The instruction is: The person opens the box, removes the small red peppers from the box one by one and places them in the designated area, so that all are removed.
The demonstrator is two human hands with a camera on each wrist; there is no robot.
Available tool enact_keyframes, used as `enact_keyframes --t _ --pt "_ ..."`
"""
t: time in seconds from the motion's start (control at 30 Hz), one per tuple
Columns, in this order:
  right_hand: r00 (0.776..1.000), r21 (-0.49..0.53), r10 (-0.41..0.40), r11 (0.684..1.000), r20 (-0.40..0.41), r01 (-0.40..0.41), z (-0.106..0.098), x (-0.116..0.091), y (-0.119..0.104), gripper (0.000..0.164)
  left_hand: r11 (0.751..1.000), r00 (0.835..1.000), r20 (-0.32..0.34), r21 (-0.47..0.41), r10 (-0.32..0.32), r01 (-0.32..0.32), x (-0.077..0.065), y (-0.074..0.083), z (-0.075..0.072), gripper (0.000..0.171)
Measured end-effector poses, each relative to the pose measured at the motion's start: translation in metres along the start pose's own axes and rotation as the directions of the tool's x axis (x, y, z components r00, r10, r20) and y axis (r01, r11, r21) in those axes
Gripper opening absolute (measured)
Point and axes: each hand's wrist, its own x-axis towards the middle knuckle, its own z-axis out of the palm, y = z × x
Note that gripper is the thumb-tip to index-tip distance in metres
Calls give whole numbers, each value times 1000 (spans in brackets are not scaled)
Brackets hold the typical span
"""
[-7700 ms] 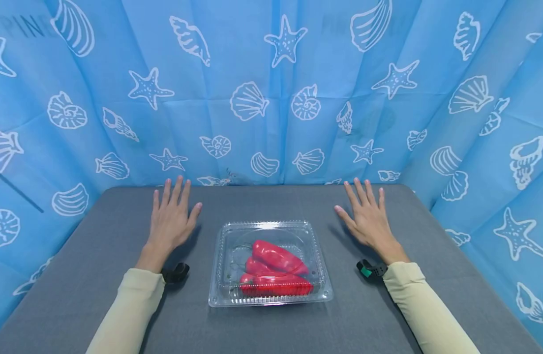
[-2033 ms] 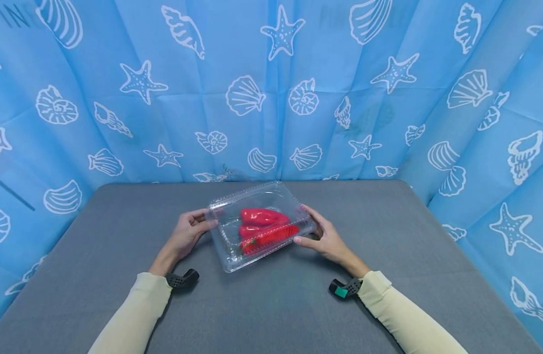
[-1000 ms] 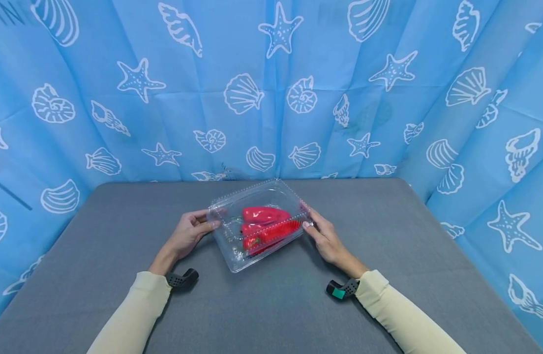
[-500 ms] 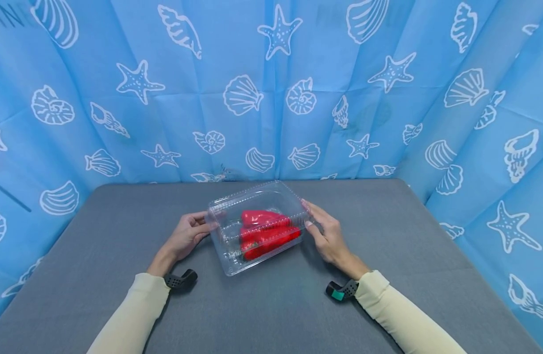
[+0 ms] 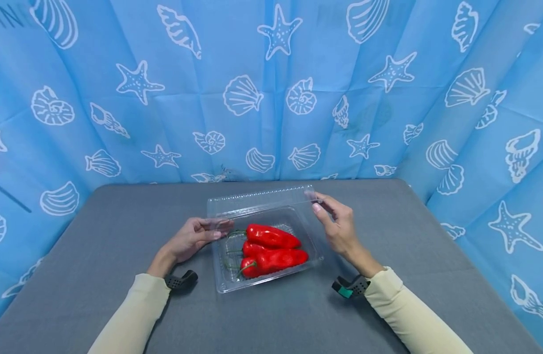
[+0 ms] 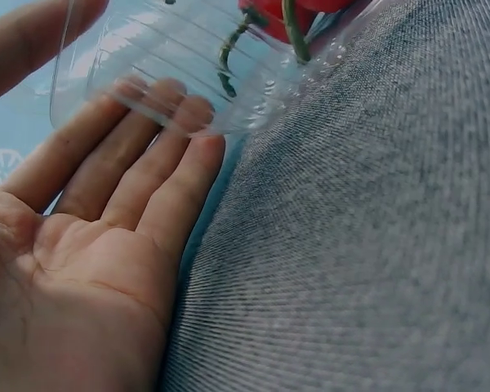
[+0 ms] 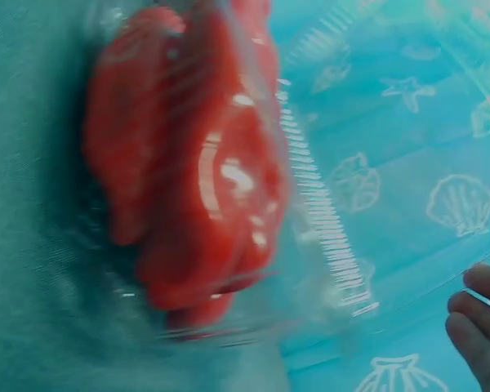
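A clear plastic clamshell container point(image 5: 223, 276) sits near the table's middle, its hinged lid point(image 5: 262, 198) swung up and tilted back. Inside lie three red peppers point(image 5: 271, 237) with green stems pointing left. My left hand point(image 5: 188, 242) pinches the container's left side. In the left wrist view this hand point(image 6: 106, 237) has its fingers against the clear plastic wall, thumb on the other side. At the lid's raised right corner, my right hand point(image 5: 340, 223) pinches the edge between thumb and fingers. The right wrist view shows the peppers point(image 7: 229, 188) blurred behind plastic; fingers point(image 7: 482, 335) show at its edge.
A grey cloth-covered table point(image 5: 271, 324) lies beneath. Behind it and along both sides hangs a blue curtain point(image 5: 278, 123) with white shells and starfish. Each wrist wears a black strap point(image 5: 181, 280).
Both hands came in from flat on the table and took hold of the container, which was moved back and turned. The right hand has just raised the lid, uncovering the peppers.
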Motion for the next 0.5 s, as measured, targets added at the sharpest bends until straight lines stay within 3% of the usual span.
enact_keyframes --t 0.27,0.5 --pt "991 52 102 993 92 -107 -7 18 -8 34 1000 998 61 18 4 -5 0 0 -1 49" --pt "960 147 211 960 182 -239 -12 43 -6 35 1000 995 102 13 -11 10 -2 -1 -3 46"
